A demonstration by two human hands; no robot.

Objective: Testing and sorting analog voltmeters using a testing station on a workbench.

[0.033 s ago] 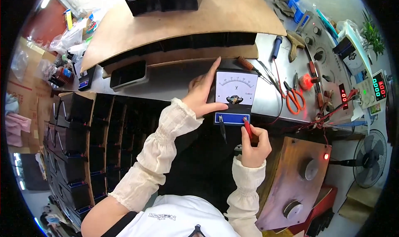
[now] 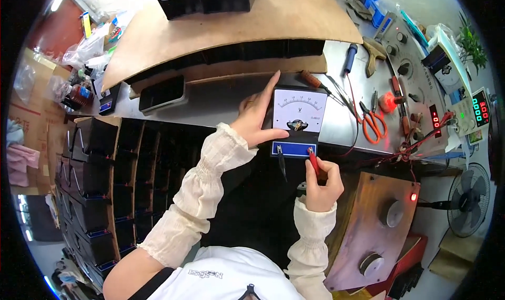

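Note:
A black-framed analog voltmeter (image 2: 298,113) with a white scale face and a blue terminal strip lies face up at the bench's front edge. My left hand (image 2: 256,122) holds it along its left side, thumb across the lower face and index finger stretched past the top corner. My right hand (image 2: 323,187) pinches a red alligator clip (image 2: 314,163) at the right terminal, thumb and fingers closed. A black alligator clip (image 2: 281,163) hangs at the left terminal. Whether the clip jaws bite fully cannot be made out.
Orange-handled pliers (image 2: 374,126), tweezers (image 2: 342,95) and a blue-handled tool (image 2: 350,59) lie to the right. Beyond them stands a power supply (image 2: 480,108) with lit digits. A phone (image 2: 163,95) lies left. Black meters (image 2: 92,195) are stacked at lower left, beneath a wooden board (image 2: 226,32).

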